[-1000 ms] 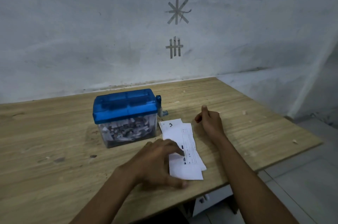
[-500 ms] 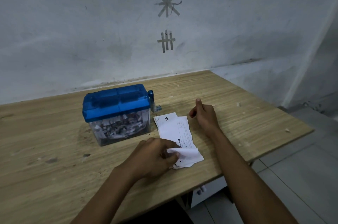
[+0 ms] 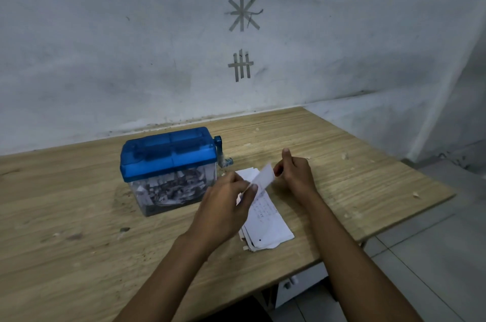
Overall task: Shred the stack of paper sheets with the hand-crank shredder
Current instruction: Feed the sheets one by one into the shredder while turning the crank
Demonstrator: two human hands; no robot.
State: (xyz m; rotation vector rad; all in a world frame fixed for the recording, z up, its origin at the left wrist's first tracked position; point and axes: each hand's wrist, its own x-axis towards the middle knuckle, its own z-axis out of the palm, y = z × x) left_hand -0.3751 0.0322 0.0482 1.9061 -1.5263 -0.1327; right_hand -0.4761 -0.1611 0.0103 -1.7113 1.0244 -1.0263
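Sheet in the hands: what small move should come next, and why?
Probably carry the sheet left to the top of the shredder. The left hand pinches it above the stack, the right hand is at its far end, and no paper stands in the shredder's lid.

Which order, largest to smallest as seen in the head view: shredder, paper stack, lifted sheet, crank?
1. shredder
2. paper stack
3. lifted sheet
4. crank
The last two are unsure: the sheet is held nearer the camera.

Left hand (image 3: 226, 205) pinches one sheet (image 3: 265, 177) above the stack (image 3: 271, 224) beside the shredder (image 3: 168, 155).
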